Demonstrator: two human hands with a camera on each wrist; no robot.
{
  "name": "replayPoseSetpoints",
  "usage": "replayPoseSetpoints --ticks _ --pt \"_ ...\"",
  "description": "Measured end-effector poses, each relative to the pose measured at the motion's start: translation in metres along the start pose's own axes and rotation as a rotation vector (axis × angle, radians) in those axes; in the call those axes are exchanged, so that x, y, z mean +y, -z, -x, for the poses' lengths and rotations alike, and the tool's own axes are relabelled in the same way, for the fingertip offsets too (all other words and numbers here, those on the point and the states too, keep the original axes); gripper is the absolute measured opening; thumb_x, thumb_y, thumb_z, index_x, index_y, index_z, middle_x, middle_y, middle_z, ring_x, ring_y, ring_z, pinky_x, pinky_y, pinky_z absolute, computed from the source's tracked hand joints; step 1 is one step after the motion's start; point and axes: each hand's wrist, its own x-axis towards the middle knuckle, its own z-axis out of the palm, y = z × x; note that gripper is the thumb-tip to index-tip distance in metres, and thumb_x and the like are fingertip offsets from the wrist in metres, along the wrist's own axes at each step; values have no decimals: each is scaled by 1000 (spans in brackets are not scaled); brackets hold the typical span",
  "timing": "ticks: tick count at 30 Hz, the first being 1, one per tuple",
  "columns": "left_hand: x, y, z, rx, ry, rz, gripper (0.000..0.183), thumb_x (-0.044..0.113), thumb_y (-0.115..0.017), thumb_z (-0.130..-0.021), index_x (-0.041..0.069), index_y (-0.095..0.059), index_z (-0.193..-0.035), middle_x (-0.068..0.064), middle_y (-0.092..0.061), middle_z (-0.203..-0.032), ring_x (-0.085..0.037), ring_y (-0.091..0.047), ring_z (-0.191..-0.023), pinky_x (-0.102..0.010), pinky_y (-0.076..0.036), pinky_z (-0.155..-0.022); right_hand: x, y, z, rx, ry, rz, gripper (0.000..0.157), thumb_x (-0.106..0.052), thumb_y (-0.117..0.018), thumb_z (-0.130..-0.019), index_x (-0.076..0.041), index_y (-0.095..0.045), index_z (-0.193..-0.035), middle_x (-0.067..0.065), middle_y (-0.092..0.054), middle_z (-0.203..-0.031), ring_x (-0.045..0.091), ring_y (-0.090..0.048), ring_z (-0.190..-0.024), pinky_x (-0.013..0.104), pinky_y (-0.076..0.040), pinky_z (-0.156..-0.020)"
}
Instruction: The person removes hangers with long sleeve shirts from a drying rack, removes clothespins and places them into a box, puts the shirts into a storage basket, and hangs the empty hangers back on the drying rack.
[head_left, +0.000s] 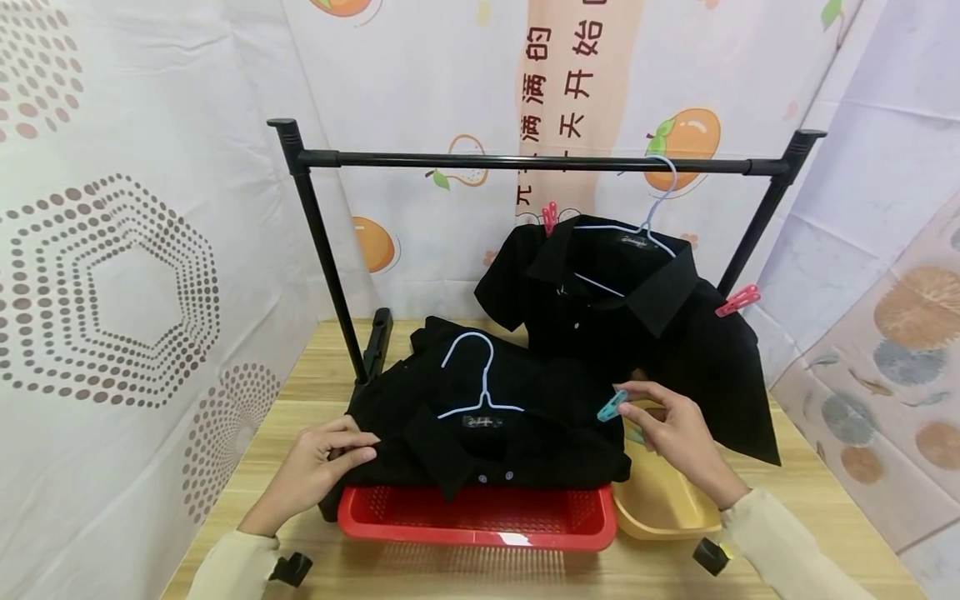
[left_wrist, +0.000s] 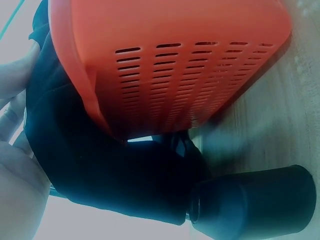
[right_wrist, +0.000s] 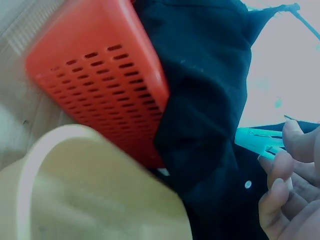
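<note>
A black shirt point(head_left: 540, 450) lies over the red basket point(head_left: 480, 537), its collar toward the front and a pale blue hanger point(head_left: 483, 375) inside the neck. My left hand point(head_left: 318, 467) pinches the shirt's left shoulder between thumb and fingers; the left wrist view shows the black cloth point(left_wrist: 100, 160) draping past the basket's side. Thumb and fingertips of my right hand point(head_left: 671, 429) pinch a turquoise clothespin point(head_left: 612, 406) beside the shirt's right shoulder. In the right wrist view the clothespin point(right_wrist: 260, 141) points toward the black cloth point(right_wrist: 200, 100).
A black rack's rail point(head_left: 480, 161) spans the back. On it hangs another black shirt point(head_left: 592, 308) by a hanger point(head_left: 663, 196), with a red clothespin point(head_left: 738, 300) at one shoulder and another clothespin point(head_left: 550, 217) at the other. A yellow basin point(head_left: 667, 508) stands right of the basket.
</note>
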Motion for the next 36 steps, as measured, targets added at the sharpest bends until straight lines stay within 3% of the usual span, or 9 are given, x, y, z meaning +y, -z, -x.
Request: replayPoseSetpoints --ticks 7,12,19,28,36 --pt "-1 -1 -3 -9 -18 15 29 -16 -77 -81 5 -80 -101 3 -62 -83 -9 -50 -65 -24 -40 -55 16 8 7 0 -50 21 33 -26 -69 -101 -7 -67 -129 12 -68 -108 19 -52 -47 32 -45 -43" --pt "2 0 -7 -12 -8 11 28 -12 -78 -83 9 -81 -102 5 -63 -84 -9 -51 -66 -24 -41 -56 26 11 10 10 -72 52 32 -28 -69 -101 -9 -66 -128 13 -69 -109 20 -52 -47 31 -46 -43" --pt "6 1 -6 -28 50 16 26 -4 -78 -87 17 -81 -102 11 -63 -85 -7 -52 -68 -23 -43 -58 43 13 19 4 -119 77 36 -25 -68 -102 -2 -65 -129 16 -68 -108 16 -51 -47 30 -45 -43" --pt "2 0 -4 -5 0 -7 30 -13 -78 -82 8 -81 -103 5 -63 -84 -9 -50 -66 -25 -41 -56 54 17 30 38 -138 91 35 -25 -70 -100 -3 -66 -128 17 -69 -107 14 -51 -47 29 -45 -45" --pt "2 0 -2 -1 -4 -23 31 -17 -77 -79 5 -80 -100 4 -62 -81 -8 -48 -66 -26 -39 -56 62 22 40 37 -177 136 38 -26 -71 -100 -2 -66 -128 16 -70 -110 12 -50 -47 28 -43 -44"
